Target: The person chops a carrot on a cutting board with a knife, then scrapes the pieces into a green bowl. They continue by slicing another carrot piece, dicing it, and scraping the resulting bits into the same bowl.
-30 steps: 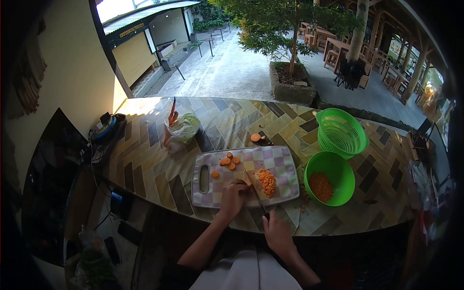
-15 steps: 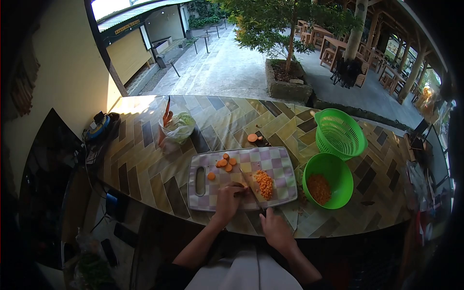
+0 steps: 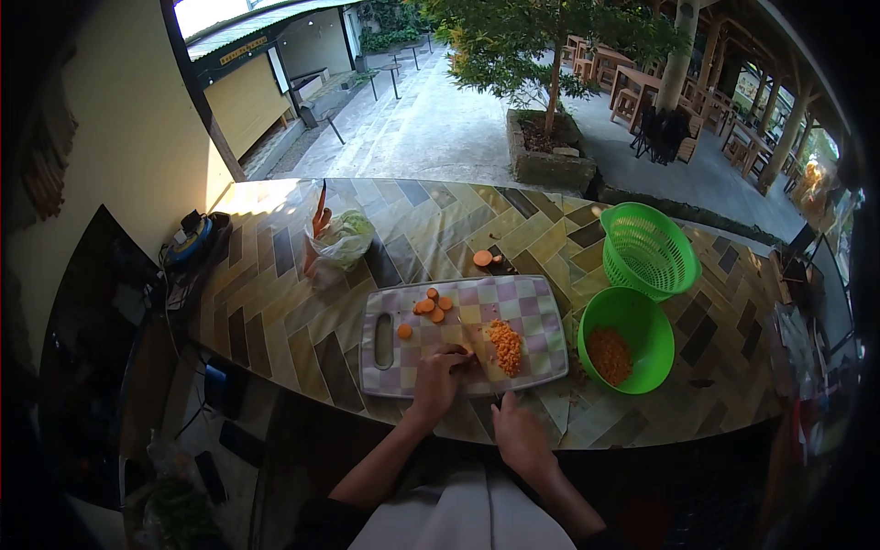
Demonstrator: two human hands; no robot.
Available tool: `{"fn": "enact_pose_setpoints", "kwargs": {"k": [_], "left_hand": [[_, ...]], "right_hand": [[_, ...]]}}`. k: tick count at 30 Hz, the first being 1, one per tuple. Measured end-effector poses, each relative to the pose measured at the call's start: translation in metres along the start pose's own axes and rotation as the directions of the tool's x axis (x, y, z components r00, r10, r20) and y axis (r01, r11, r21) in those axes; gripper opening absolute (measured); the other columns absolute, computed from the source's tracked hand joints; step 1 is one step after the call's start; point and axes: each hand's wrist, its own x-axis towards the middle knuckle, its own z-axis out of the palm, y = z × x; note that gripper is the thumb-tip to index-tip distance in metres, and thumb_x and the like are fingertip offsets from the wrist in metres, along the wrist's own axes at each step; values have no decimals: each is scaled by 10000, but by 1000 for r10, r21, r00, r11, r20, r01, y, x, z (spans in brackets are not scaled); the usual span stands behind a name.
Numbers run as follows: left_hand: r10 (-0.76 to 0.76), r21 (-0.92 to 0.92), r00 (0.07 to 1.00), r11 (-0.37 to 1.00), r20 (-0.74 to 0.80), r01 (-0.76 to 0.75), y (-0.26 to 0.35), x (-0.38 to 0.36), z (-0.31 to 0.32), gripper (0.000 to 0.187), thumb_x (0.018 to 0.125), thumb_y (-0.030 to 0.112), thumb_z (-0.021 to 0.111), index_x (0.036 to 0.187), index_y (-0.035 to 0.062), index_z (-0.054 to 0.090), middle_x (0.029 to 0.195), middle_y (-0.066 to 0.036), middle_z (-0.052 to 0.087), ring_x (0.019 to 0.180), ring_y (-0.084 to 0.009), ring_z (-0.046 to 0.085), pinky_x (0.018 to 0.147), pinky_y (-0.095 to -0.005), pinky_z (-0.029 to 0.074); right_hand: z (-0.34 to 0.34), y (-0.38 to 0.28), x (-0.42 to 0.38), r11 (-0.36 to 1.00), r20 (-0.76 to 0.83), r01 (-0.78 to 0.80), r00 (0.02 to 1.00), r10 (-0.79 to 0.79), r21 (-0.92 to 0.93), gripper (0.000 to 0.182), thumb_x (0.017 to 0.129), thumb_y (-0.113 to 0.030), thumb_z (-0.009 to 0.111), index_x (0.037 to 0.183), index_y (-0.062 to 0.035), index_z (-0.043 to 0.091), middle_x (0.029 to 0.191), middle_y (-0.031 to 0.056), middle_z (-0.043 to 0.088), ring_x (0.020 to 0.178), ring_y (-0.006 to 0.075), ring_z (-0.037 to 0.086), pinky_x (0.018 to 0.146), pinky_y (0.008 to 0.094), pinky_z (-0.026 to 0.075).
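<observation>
A checked cutting board (image 3: 374,371) lies near the table's front edge. Over its lower middle, the fingers of my left hand (image 3: 434,383) are closed and bent down on a small piece of carrot (image 3: 470,355), mostly hidden by them. My right hand (image 3: 521,429) grips a knife (image 3: 498,401) by its handle at the board's front edge; its blade, hard to make out, points toward the left fingertips. Finely diced carrot (image 3: 505,347) is heaped right of the blade. Several carrot slices (image 3: 433,304) lie on the upper left, with one single slice (image 3: 404,331) apart.
A green bowl (image 3: 655,353) holding diced carrot stands right of the board, a green colander (image 3: 649,246) behind it. A carrot chunk (image 3: 482,258) lies beyond the board. A plastic bag (image 3: 340,242) with vegetables sits at the back left. Cables and a tape roll (image 3: 190,240) are far left.
The knife blade has shifted and now shows less clearly beside the left fingers. Both hands stay in nearly the same place. The whole view has moved slightly.
</observation>
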Motion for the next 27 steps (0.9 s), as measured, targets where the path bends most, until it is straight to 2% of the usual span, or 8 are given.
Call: {"fn": "enact_pose_setpoints", "kwargs": {"k": [4, 10, 13, 19, 22, 27], "left_hand": [[44, 54, 999, 998, -22, -43, 6, -4, 1, 214, 827, -23, 615, 991, 3, 750, 1024, -167, 703, 974, -337, 662, 858, -387, 522], [52, 45, 998, 998, -36, -50, 4, -6, 1, 210, 828, -17, 614, 987, 2, 750, 1018, -161, 703, 966, -339, 659, 858, -396, 520], [41, 51, 999, 998, -31, -40, 4, -6, 0, 221, 823, -21, 612, 994, 4, 749, 1020, -161, 704, 970, -338, 659, 861, -394, 519], [70, 59, 998, 996, -9, -69, 4, -8, -2, 260, 815, -30, 600, 1032, 0, 739, 1035, -165, 704, 985, -339, 657, 873, -395, 517], [100, 54, 995, 994, -10, -99, 5, -7, -3, 266, 814, -32, 594, 1040, -11, 733, 1046, -168, 703, 997, -342, 655, 882, -397, 517], [87, 46, 996, 995, -19, -86, 11, -8, -4, 250, 820, -34, 587, 1025, -26, 728, 1049, -180, 700, 1009, -351, 652, 885, -398, 517]], "right_hand": [[0, 7, 1, 994, -41, 62, 997, -59, 85, 294, 1029, -260, 473, 999, 32, 462, 744, 310, 614, 743, 509, 605, 629, 588, 455], [-2, 7, -12, 997, 16, 29, 999, -30, 65, 285, 1028, -254, 477, 998, 29, 460, 739, 305, 616, 747, 502, 611, 631, 581, 462], [-8, -5, -11, 1000, 42, -8, 999, 8, -8, 277, 1027, -244, 475, 1021, 33, 463, 747, 302, 625, 757, 494, 624, 641, 573, 479], [-3, -10, 6, 1000, 16, -3, 1000, 3, -15, 302, 1022, -244, 484, 1057, 55, 470, 778, 304, 637, 767, 495, 629, 652, 569, 487], [-1, 3, 6, 997, -21, 47, 999, -46, 61, 305, 1022, -254, 485, 1034, 51, 475, 781, 309, 635, 762, 501, 624, 649, 574, 480], [-6, 0, -12, 998, 13, 6, 1000, -7, 60, 298, 1022, -256, 484, 992, 40, 472, 757, 313, 619, 751, 509, 610, 640, 585, 464]]}}
